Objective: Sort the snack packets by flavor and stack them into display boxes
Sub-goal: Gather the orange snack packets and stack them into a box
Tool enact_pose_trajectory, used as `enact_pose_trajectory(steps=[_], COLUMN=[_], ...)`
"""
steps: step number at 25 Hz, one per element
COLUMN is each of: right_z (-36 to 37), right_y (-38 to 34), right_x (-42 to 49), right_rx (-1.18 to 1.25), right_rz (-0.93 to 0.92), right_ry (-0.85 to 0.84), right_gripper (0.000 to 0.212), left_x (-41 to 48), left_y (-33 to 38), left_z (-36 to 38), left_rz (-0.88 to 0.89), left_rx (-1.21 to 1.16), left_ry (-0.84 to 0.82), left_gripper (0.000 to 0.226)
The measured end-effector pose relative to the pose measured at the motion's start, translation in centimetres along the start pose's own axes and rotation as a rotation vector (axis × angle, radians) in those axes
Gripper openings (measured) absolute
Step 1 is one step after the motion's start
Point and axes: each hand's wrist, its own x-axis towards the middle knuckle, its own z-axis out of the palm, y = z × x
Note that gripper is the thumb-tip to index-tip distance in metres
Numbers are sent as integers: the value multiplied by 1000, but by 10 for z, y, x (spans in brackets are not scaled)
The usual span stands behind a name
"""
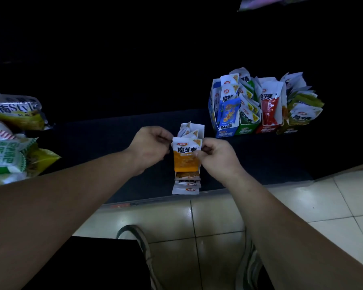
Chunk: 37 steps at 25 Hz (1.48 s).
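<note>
The room was dark, with a black worktop (113, 143) above pale floor tiles. Large snack bags (13, 143) lay at its left edge. Near the front edge, the left hand (150, 146) and right hand (218, 158) each kept a pinching grip on an orange packet (186, 158) at a part-filled display box (200, 129). Four filled boxes (260, 114) stood to the right, so the sorting looked mostly done.

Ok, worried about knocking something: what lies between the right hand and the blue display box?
Head view: only bare dark mat between the right hand, pinching an orange packet, and the blue display box.
</note>
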Motion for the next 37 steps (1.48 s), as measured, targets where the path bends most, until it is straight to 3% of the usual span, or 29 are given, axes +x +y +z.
enact_pose_trajectory(steps=[3, 6, 11, 16, 18, 21, 25, 31, 34, 37], right_z=[2, 5, -1, -1, -10, -18, -6, -6, -11, -19], right_y=[3, 11, 12, 7, -1, -17, -18, -12, -25, -30], right_x=[4, 3, 5, -4, 2, 22, 39, 47, 42, 24], right_rx=[59, -2, -314, -274, -229, -315, -402, -277, -200, -222], right_rz=[15, 40, -120, 100, 163, -46, -42, 33, 57, 161], right_ry=[-23, -44, 162, -184, -146, 77, -105, -26, -78, -296], right_gripper=[24, 19, 21, 26, 36, 34, 47, 4, 8, 18], left_x=[-3, -8, -9, 1, 2, 4, 3, 2, 0, -1], left_y=[8, 9, -1, -22, -35, -46, -44, -43, -39, -34], left_z=[1, 4, 4, 4, 5, 7, 11, 10, 11, 12], left_rz=[37, 105, 190, 305, 288, 306, 352, 358, 321, 316], left_rx=[-58, -41, 61, 312, 450, 512, 528, 461, 404, 416], left_ry=[-26, -117, -220, -229, -271, -279, -358, -238, -177, -27], left_gripper=[34, 24, 21, 19, 19, 23, 27, 15, 11, 33])
